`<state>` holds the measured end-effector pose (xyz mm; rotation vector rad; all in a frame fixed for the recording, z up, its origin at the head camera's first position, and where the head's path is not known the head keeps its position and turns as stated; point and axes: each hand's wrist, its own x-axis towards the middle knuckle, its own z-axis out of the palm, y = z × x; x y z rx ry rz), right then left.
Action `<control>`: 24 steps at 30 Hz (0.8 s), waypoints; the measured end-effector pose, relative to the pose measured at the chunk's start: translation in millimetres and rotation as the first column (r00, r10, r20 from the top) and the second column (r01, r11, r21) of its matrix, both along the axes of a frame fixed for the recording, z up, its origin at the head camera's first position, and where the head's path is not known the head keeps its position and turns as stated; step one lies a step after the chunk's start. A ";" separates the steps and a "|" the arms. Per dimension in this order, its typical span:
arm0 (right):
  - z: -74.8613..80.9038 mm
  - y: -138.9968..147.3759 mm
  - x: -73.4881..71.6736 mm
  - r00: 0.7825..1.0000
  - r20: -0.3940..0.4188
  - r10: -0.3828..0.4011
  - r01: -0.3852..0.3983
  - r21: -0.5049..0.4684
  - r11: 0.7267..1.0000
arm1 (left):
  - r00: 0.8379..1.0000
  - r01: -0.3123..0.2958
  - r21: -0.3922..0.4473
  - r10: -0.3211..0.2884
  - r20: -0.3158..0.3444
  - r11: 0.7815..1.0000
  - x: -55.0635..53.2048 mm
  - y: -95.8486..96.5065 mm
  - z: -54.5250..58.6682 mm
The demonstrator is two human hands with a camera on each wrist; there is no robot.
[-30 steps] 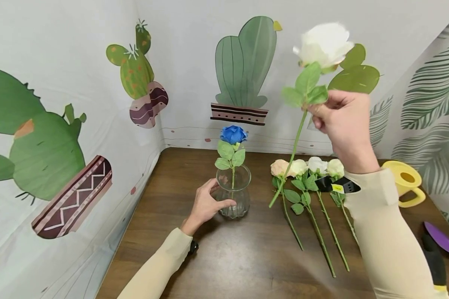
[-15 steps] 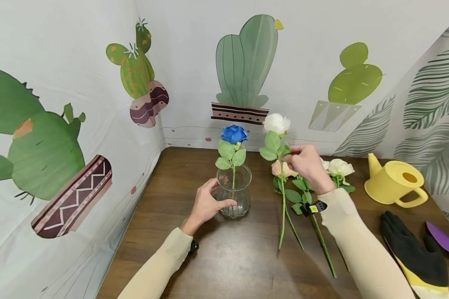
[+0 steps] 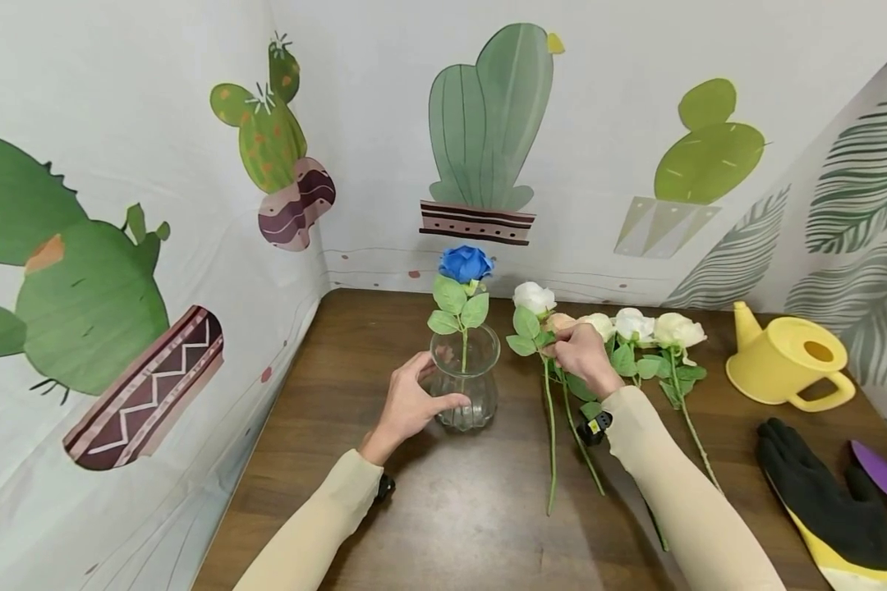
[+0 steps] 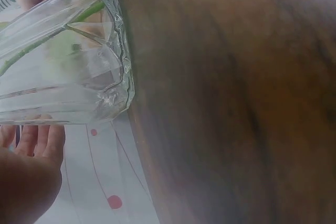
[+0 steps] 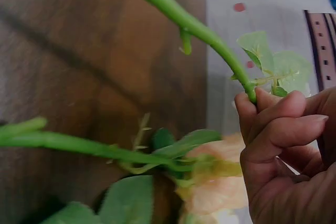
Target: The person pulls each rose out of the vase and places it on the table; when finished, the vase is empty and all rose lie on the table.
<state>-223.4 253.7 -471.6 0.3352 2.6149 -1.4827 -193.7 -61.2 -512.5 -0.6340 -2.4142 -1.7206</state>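
My left hand point(image 3: 414, 400) holds a clear glass vase point(image 3: 476, 394), thumb across its front and fingers at its far left side. One blue rose point(image 3: 466, 264) with green leaves stands upright in the vase. In the left wrist view its stem point(image 4: 31, 47) shows through the ribbed glass point(image 4: 63, 98). My right hand point(image 3: 581, 355) pinches a white rose point(image 3: 534, 298) by its stem just under the leaves. The stem point(image 5: 205, 34) runs out from between thumb and fingers in the right wrist view, and a peach rose point(image 5: 218, 182) lies beyond it.
Several pale roses point(image 3: 634, 325) lie in a row on the brown table point(image 3: 443, 525) to the right. Farther right are a yellow watering can point(image 3: 776, 361), a black and yellow glove point(image 3: 820, 492) and a purple trowel point(image 3: 883, 474). A cactus-print cloth point(image 3: 369, 123) hangs behind.
My right hand has brought the white rose down and left, from high up to close over the table beside the lying roses. The left hand keeps its hold on the vase.
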 end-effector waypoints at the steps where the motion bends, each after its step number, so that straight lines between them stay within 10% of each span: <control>1: -2.9 0.0 -0.6 1.000 0.001 0.003 -0.003 0.020 1.000 | 1.000 0.001 -0.001 -0.001 -0.001 1.000 0.0 0.1 0.3; 24: -32.4 -11.6 3.2 0.994 -0.084 0.073 -0.036 0.379 0.925 | 1.000 0.002 -0.011 -0.001 0.021 1.000 0.3 -1.0 2.0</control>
